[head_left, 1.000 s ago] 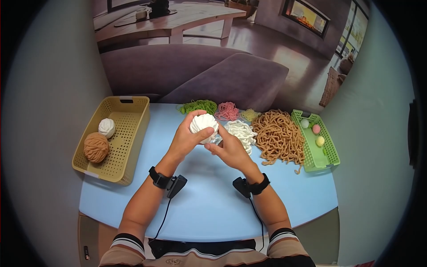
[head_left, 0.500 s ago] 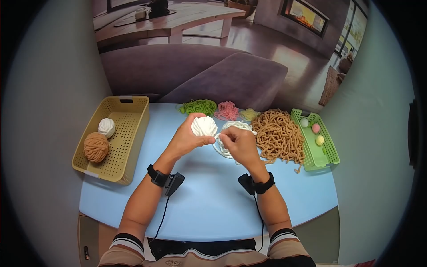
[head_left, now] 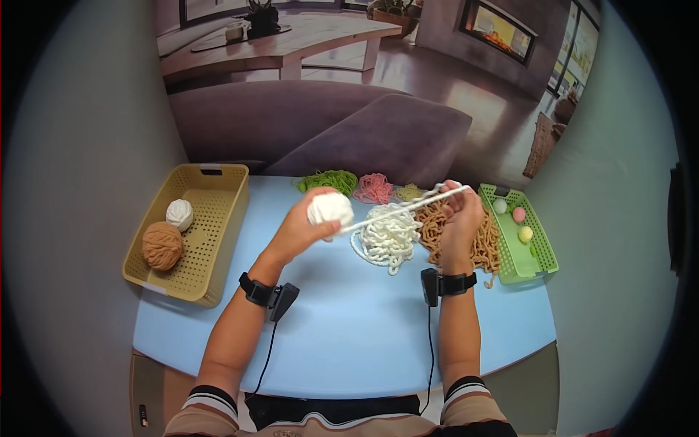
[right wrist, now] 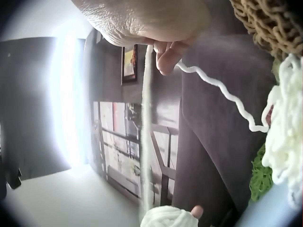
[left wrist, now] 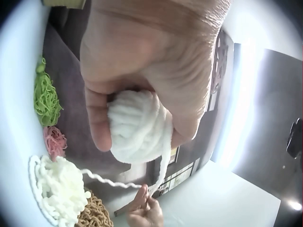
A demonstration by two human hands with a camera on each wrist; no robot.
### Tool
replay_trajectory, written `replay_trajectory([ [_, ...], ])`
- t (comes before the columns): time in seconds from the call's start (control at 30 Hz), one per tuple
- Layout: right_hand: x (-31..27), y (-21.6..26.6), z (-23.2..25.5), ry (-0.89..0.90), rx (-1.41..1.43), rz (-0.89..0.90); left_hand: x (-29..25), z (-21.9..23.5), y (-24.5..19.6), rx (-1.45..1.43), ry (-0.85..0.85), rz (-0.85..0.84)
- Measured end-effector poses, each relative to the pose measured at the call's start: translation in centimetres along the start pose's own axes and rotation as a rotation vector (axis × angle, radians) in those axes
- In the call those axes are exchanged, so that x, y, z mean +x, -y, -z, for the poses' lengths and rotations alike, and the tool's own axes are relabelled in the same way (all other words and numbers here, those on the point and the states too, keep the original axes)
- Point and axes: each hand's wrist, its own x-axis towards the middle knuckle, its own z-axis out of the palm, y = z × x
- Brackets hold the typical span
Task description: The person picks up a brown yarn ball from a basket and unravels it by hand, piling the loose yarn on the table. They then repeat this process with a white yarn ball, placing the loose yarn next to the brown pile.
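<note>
My left hand (head_left: pixel 297 226) grips a ball of thick white yarn (left wrist: pixel 137 125), thumb on one side and fingers round the other. From the ball a white strand (head_left: pixel 400 212) stretches taut, rising to my right hand (head_left: pixel 461 222), which pinches it with curled fingers above the brown yarn. Past the right hand the strand runs slack and wavy, as the right wrist view shows, down to a loose heap of white yarn (head_left: pixel 387 237) on the table.
Brown yarn (head_left: pixel 485 247) lies heaped right of the white pile. Behind are green (head_left: pixel 326 182), pink (head_left: pixel 374 188) and pale yellow yarn (head_left: pixel 409 192). A tan basket (head_left: pixel 231 240) at left holds a white and a brown ball; a green basket (head_left: pixel 520 268) at right holds small balls.
My right hand has moved from beside the ball out to the right and up, drawing the white strand tight. The left hand keeps hold of the ball, nearly in place.
</note>
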Motion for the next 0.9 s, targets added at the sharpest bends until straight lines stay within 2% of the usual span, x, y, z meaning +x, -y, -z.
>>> replay_trajectory([
  [0.03,0.6,0.3,0.5,-0.031,0.019,0.01,0.1,0.3,-0.2,-0.079,-0.069,0.026],
  [0.07,0.9,0.3,0.8,-0.063,0.037,0.019,0.4,0.5,0.0,-0.06,-0.126,-0.065],
  [0.17,0.8,-0.1,0.6,-0.078,0.046,0.067,0.5,0.5,-0.4,-0.038,-0.194,-0.078],
  [0.27,0.0,0.2,-0.1,0.127,-0.183,0.092,0.3,0.5,-0.4,0.017,-0.085,0.039],
  [0.3,0.5,-0.6,0.4,0.267,-0.348,0.03,0.3,0.4,-0.5,0.024,-0.075,0.058],
  [0.37,0.0,-1.8,0.6,0.415,-0.813,-0.069,0.3,-0.2,-0.4,0.036,-0.056,0.101],
  [0.4,0.9,-4.2,2.2,0.509,-1.121,0.311,0.4,-0.4,-0.2,0.047,-0.054,0.103],
  [0.5,-3.3,-0.9,-2.6,0.581,-0.909,0.073,0.4,-1.0,-0.2,0.056,-0.037,0.117],
  [0.53,-5.0,0.1,-4.3,0.639,-0.715,-0.082,0.3,-1.2,-0.3,0.034,-0.027,0.111],
  [0.63,-9.0,-1.0,-5.7,0.763,-0.727,-0.063,0.3,-1.9,-0.3,-0.059,-0.062,0.046],
  [0.73,-10.1,-0.9,-7.0,0.915,-0.774,-0.247,0.4,-1.9,0.4,-0.118,-0.09,0.024],
  [0.83,-10.4,-1.1,-6.9,0.852,-0.806,-0.284,0.5,-1.6,0.5,-0.148,-0.115,0.017],
  [0.87,-10.6,-1.4,-6.6,0.772,-0.809,-0.233,0.5,-1.5,0.4,-0.153,-0.132,0.015],
  [0.9,-10.1,-1.4,-6.4,0.793,-0.791,-0.262,0.5,-1.5,0.5,-0.157,-0.149,0.015],
])
